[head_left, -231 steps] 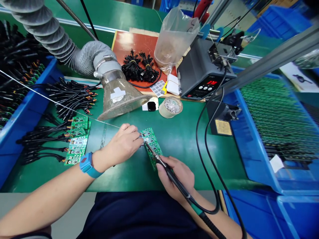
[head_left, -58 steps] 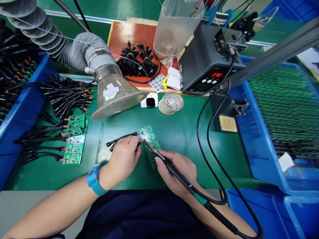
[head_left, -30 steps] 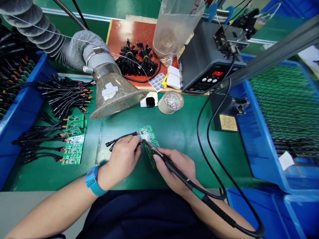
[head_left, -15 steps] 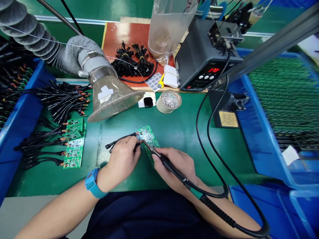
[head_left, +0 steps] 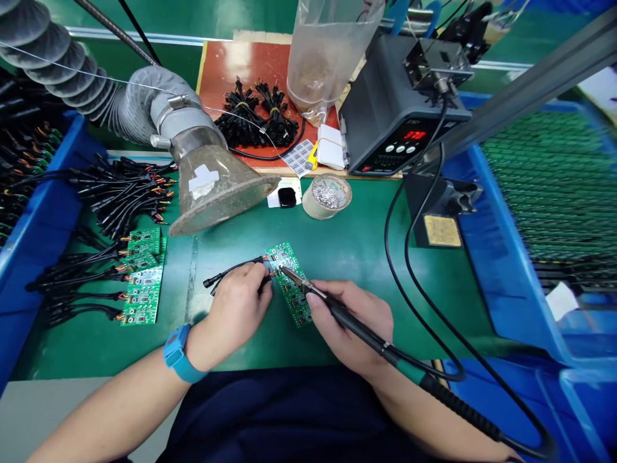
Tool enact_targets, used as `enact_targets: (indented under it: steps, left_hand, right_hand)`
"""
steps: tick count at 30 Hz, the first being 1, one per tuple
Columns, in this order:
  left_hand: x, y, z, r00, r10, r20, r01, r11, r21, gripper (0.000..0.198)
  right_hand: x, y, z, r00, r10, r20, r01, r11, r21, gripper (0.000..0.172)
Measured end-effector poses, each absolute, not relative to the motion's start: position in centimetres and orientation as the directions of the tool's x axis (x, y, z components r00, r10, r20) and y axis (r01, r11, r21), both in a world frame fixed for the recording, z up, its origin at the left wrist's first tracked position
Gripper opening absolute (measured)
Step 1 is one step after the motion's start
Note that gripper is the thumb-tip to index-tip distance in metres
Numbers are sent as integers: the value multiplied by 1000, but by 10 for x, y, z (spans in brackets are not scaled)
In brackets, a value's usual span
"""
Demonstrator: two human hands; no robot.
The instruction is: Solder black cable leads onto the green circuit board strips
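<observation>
A green circuit board (head_left: 295, 301) lies at a slant on the mat between my hands. My left hand (head_left: 238, 302), with a blue strap on the wrist, is closed in a pinch on a black cable at the board's left edge; its coloured wire ends poke out past my fingertips. Another black cable (head_left: 234, 265) runs from the board's top left corner behind that hand. In my right hand (head_left: 361, 321) is a soldering iron (head_left: 340, 314), held like a pen. Its tip is over the upper part of the board; whether it touches I cannot tell.
Left lie wired circuit boards (head_left: 144, 283) and black cables (head_left: 130, 193), below a fume extractor hood (head_left: 216, 186). A solder cup (head_left: 325, 209), soldering station (head_left: 385, 109) and iron stand (head_left: 429, 212) stand behind. Blue bins (head_left: 511, 283) flank the right; the iron's cord loops there.
The soldering iron and my right hand have shifted right and slightly down, drawing the tip off the wire ends and uncovering more of the board. My left hand stays put.
</observation>
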State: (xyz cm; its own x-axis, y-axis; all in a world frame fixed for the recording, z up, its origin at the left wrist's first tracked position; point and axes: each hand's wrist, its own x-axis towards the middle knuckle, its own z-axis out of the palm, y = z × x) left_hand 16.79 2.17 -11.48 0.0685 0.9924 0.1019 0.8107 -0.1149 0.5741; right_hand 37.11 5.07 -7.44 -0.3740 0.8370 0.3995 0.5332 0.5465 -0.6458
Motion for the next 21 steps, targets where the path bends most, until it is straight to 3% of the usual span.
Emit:
enact_targets:
  steps: [21]
  left_hand:
    - [166,23,-111,96,991,92,834,-131,535,8]
  right_hand:
    - [365,54,-77,-407,844,350,483,524,-701,6]
